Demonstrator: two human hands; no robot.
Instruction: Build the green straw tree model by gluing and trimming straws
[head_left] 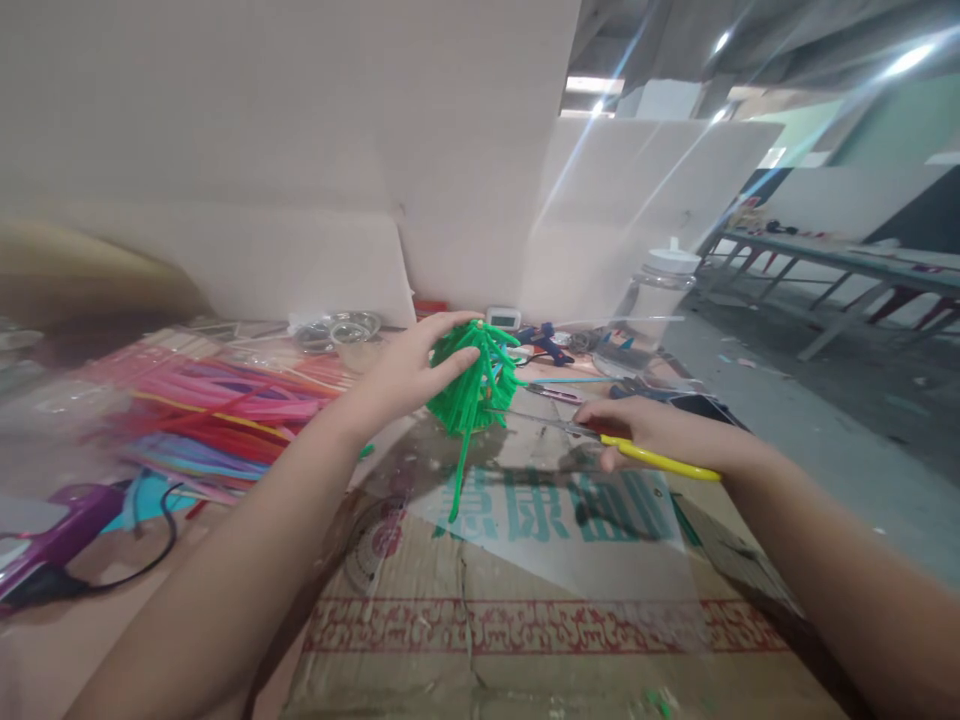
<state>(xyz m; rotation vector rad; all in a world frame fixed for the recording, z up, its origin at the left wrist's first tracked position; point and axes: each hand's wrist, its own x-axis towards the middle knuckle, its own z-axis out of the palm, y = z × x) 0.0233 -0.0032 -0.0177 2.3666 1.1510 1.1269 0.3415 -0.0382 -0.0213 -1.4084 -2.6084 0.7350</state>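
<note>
Left hand first: I have it curled over the top and near side of the green fuzzy piece, thumb laid across the front, most of the fingers hidden behind. Right hand is closed around the yellow-handled scissors, whose blades point at the lower right of the piece; blur keeps me from telling whether the blades are parted or where each finger sits in the handles.

The green piece is in front of me, towards the far end of the printed cardboard, its strands gathered at the crown and flaring downward, one long strand trailing towards me. I judge it very light, with a soft, grippy nap over something bendable, so slipping worries me less than crushing. A hard squeeze on the flared skirt would probably bend strands out of line; the gathered crown seems the firmest place to hold. That loose strand looks springy, best steadied near its root rather than its tip.
</note>
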